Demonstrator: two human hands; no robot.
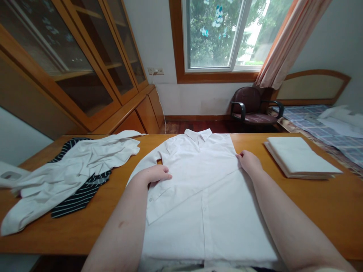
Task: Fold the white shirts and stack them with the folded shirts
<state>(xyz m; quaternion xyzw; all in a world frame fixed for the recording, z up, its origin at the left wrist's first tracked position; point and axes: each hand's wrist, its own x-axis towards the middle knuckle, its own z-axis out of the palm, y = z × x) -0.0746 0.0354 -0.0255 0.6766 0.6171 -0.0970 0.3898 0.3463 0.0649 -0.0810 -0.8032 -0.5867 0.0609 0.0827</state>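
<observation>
A white button-up shirt [198,177] lies flat on the wooden table [326,204], collar away from me, one sleeve folded diagonally across its front. My left hand [154,174] rests on the shirt's left side near the sleeve fold, fingers curled and pressing the cloth. On the shirt's right edge, near the shoulder, my right hand [249,161] has its fingers bent down onto the fabric. Neither hand lifts the shirt.
A heap of white garments [70,170] over a dark striped one [79,196] lies at the table's left. A folded white stack [300,156] sits at the right. Beyond the table stand a dark armchair [252,107], a wooden cabinet [85,75] and a bed [326,124].
</observation>
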